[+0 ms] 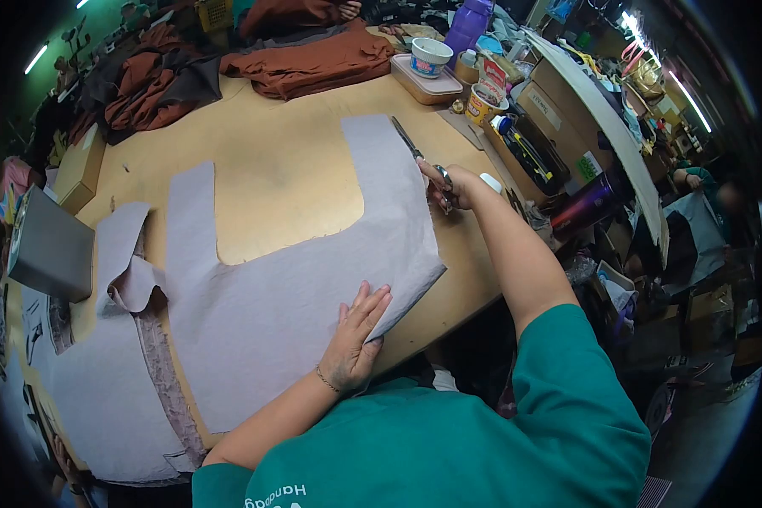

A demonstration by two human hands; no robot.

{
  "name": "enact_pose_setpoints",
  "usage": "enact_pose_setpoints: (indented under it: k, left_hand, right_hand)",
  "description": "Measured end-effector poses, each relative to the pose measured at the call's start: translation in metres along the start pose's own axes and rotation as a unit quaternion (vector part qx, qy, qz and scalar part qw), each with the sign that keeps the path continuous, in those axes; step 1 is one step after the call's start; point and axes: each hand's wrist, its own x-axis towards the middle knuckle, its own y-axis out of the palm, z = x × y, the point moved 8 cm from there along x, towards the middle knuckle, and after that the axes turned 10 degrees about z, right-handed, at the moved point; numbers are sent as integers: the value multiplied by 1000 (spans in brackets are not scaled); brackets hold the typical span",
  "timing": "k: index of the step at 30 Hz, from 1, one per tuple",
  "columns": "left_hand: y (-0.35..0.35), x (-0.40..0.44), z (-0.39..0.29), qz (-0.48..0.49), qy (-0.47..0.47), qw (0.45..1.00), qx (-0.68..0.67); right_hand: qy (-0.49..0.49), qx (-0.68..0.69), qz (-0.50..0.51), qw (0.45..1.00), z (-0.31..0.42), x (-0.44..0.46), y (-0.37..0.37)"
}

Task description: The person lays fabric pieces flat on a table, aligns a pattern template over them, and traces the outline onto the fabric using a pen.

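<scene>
A large pale grey-lilac fabric piece [288,313] with a U-shaped cut-out lies on the wooden table [271,186]. My left hand [357,339] rests on its near right part, fingers spread and holding nothing. My right hand [453,186] is closed round the handles of the scissors [415,151], whose blades lie along the fabric's upper right edge. Left of this piece is a second pale fabric piece [102,381], its upper strip folded over, with a darker textured strip beside it.
Rust-brown cloth [313,63] lies at the far side, where another person's hand [350,10] shows. A grey metal block [51,245] stands at the left. Plastic box [427,83], bowl [430,55], yellow cup [485,103], cardboard box [559,127] and dark tumbler [582,206] stand right.
</scene>
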Motion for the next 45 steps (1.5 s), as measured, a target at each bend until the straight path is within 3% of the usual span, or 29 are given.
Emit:
enact_pose_setpoints:
  k: [6,9,12,14,15,17,20,23,26,32,35,37,38,41,43,45]
  left_hand:
    - [1,1,-1,2,5,1000,16]
    - [2,2,-1,9,-10,999,33]
    - [13,8,5,67,-71,987,126]
    - [20,13,4,113,-113,960,229]
    - [24,15,4,137,-132,941,280]
    - [29,22,5,156,-151,914,342]
    - [30,35,14,157,-171,895,380]
    - [23,48,22,154,-187,887,393]
    - [20,54,24,167,-194,878,404]
    - [-7,24,17,105,-261,859,429]
    - [-32,-7,31,105,-360,827,419]
    - [-36,-4,35,100,-335,820,453]
    - [-39,-1,36,84,-329,822,457]
    - [-42,9,40,68,-331,828,448]
    - [-34,10,40,85,-335,831,436]
    - [-20,5,30,94,-338,852,388]
  right_hand:
    - [-33,55,25,998,-2,27,-4]
    - [-112,224,-32,968,6,23,-14]
    - [-138,258,-68,954,10,-10,-46]
    - [-147,109,-137,974,4,-37,-88]
    - [-126,-138,-212,959,8,-58,-113]
    - [-45,-268,-233,934,5,-103,-123]
    - [-8,-402,-241,883,-23,-122,-140]
    - [47,-446,-246,859,-41,-128,-137]
    - [36,-442,-271,854,-65,-115,-141]
    - [46,-416,-365,831,-75,-125,-139]
    - [-119,-450,-462,755,-50,-143,-116]
    - [-263,-444,-401,757,-31,-128,-85]
    - [-324,-463,-385,730,-24,-118,-66]
    - [-211,-540,-360,731,-22,-71,-43]
    - [-209,-562,-398,694,-25,-66,-39]
    - [-204,-541,-388,718,-30,-58,-46]
